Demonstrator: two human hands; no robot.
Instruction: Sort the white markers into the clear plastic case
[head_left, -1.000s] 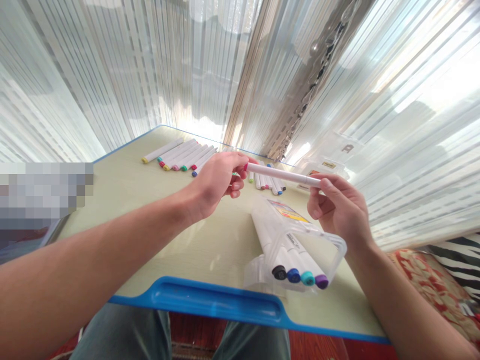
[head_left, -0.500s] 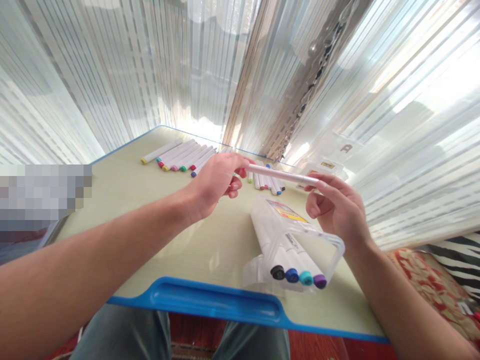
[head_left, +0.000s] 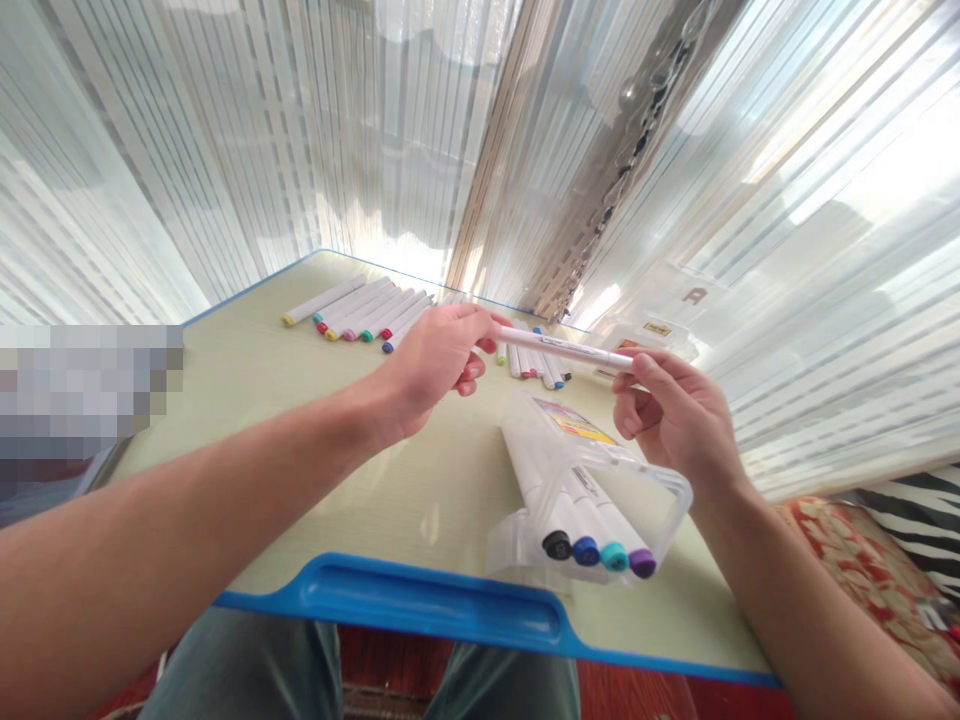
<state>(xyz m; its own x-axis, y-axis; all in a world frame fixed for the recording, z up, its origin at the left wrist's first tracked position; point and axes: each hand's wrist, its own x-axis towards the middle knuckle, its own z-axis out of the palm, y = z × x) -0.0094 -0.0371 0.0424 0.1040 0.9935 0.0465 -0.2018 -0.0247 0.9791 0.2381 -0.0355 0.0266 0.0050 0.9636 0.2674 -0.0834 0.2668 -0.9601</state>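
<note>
A white marker (head_left: pixel 559 346) is stretched between my two hands above the table, with printing along its barrel. My left hand (head_left: pixel 442 355) pinches its left end, and its fingers cover that tip. At the other end, the thumb and fingers of my right hand (head_left: pixel 675 405) are closed on it. Below the hands lies a clear plastic case (head_left: pixel 525 440) with its open end facing me. Inside it are several white markers with black, blue, turquoise and purple caps (head_left: pixel 598 550).
A row of white markers (head_left: pixel 360 312) with coloured ends lies at the back left. Another group of markers (head_left: pixel 536 362) is behind the held one. Clear packaging (head_left: pixel 660 320) stands at the back right. A blue tray groove (head_left: pixel 427 600) runs along the table's front edge.
The marker has turned slightly about its length, so printing on its barrel now shows. Both hands stay in nearly the same place.
</note>
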